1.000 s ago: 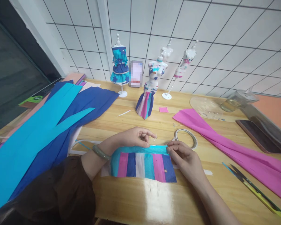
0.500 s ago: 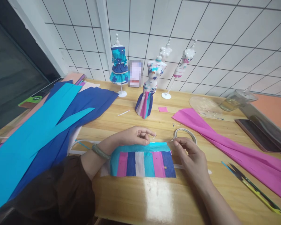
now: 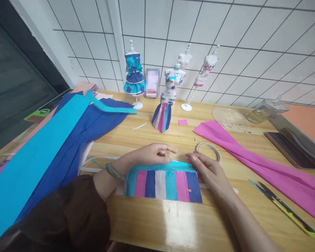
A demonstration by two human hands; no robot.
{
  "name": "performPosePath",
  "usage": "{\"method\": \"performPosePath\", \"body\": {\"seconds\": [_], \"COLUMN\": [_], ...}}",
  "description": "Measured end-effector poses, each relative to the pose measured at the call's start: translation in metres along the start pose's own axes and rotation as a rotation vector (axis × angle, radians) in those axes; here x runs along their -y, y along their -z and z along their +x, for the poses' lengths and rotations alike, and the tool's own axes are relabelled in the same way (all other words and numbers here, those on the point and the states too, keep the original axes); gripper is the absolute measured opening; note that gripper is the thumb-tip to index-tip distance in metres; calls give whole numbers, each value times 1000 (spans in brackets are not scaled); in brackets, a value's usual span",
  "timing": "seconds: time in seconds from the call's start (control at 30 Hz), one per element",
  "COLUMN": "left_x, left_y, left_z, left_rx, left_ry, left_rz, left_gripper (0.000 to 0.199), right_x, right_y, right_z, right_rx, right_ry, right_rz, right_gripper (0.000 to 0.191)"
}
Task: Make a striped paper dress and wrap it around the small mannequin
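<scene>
A striped crepe paper panel in pink, dark blue, pale lilac and teal lies in front of me, with a teal band along its top edge. My left hand rests on that top edge, fingers curled over it and the index finger stretched out; a tiny whitish bit shows at its tip. At the upper right corner, thumb and fingers of my right hand are closed on the teal band. Just behind the right hand lies a roll of tape, partly covered.
Blue crepe sheets spread on the left. A pink crepe length, scissors and a phone lie right. A small mannequin in a striped skirt stands ahead, others behind it. A lidded cup is at back right.
My right hand has moved onto the panel's upper right corner. The loose end of the light blue crepe strip on the left has swung away from me and to the right.
</scene>
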State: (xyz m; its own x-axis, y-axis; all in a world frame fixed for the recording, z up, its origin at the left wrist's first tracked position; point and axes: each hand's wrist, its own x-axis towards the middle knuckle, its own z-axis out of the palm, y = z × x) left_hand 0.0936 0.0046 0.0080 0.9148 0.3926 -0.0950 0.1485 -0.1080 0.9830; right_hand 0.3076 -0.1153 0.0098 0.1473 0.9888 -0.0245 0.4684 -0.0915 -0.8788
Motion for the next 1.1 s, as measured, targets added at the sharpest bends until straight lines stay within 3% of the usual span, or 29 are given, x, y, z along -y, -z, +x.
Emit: {"method": "performPosePath", "body": {"seconds": [0.17, 0.3, 0.6, 0.93, 1.1], "left_x": [-5, -4, -7, -1, 1], "left_y": [-4, -5, -7, -4, 3], "left_z": [-1, -1, -1, -1, -1], "left_rx": [-15, 24, 4, -21, 14], "left_ry": [5, 38, 48, 12, 39], "left_rz": [72, 15, 160, 131, 91], "left_gripper": [47, 58, 66, 57, 67], "right_x": [5, 5, 0, -4, -4], "right_y": [2, 3, 4, 4, 6], "right_z": [3, 4, 3, 0, 0], "right_rx": [173, 215, 147, 103, 99], "right_ry": [189, 252, 101, -7, -37], "right_rz": [-111, -149, -107, -5, 35], "right_gripper": [25, 23, 36, 38, 36]}}
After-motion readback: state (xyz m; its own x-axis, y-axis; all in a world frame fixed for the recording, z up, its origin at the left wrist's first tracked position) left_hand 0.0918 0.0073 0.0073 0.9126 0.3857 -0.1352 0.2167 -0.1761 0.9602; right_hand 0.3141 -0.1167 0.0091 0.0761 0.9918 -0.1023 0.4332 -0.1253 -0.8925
